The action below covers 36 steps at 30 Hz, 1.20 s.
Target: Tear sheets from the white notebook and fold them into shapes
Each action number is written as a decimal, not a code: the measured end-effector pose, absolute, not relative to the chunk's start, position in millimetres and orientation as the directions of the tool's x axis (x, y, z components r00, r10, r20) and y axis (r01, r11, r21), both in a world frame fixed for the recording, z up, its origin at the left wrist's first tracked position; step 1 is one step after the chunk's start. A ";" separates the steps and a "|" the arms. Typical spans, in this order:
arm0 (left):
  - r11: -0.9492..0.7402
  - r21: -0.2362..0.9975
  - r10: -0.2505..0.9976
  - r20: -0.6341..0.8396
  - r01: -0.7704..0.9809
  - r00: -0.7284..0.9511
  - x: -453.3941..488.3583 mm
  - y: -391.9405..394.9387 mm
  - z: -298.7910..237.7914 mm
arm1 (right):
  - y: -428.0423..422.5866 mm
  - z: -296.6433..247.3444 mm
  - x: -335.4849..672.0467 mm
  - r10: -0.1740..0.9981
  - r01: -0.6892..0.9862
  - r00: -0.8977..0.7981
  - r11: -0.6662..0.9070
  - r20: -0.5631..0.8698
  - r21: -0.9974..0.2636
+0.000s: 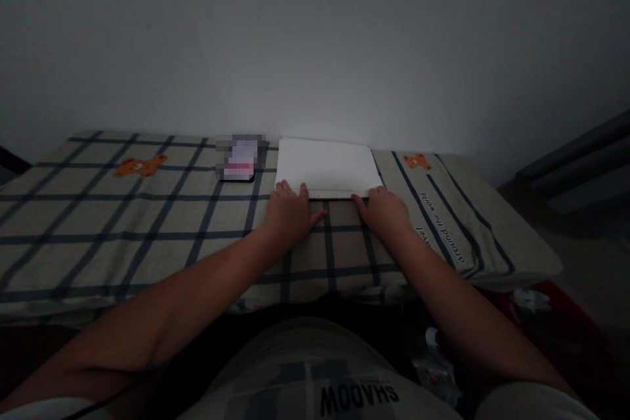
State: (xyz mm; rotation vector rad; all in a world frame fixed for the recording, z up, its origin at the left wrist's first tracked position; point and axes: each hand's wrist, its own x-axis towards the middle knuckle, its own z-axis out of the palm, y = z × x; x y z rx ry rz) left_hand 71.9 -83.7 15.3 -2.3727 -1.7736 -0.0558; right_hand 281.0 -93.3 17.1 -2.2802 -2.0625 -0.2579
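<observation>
A white sheet of paper [325, 166] lies flat on a checked cloth [123, 223] by the wall. My left hand [289, 213] rests at the paper's near left corner, fingers curled on its edge and thumb stretched to the right. My right hand [384, 210] sits at the near right corner with its fingertips on the paper's edge. Whether either hand pinches the edge or just presses on it is hard to tell in the dim light.
A phone [239, 159] lies on the cloth just left of the paper. The cloth has dark grid lines and orange bear prints [140, 166]. A plain wall rises behind. Crumpled items [529, 302] lie on the floor at right.
</observation>
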 end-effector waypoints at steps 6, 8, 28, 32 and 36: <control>-0.267 -0.104 0.951 0.131 0.958 0.280 70.2 -83.3 14.1 | -92.8 17.9 281.3 0.983 0.992 0.088 -0.101 0.160 0.075; -0.266 -0.109 0.951 0.131 0.958 0.279 69.2 -83.2 14.6 | -93.2 15.9 280.9 0.981 0.992 0.087 -0.101 0.173 0.075; -0.712 -0.017 0.695 0.132 0.702 0.707 62.5 -66.5 0.9 | -80.6 8.2 263.4 0.864 0.887 -0.455 0.461 0.215 0.026; -0.708 0.013 0.702 0.130 0.706 0.701 64.7 -67.2 1.3 | -80.6 6.3 256.6 0.835 0.862 -0.501 0.504 0.228 0.051; -0.693 0.027 0.717 0.128 0.720 0.685 65.6 -67.0 2.2 | -82.5 9.0 251.9 0.836 0.856 -0.516 0.506 0.184 0.105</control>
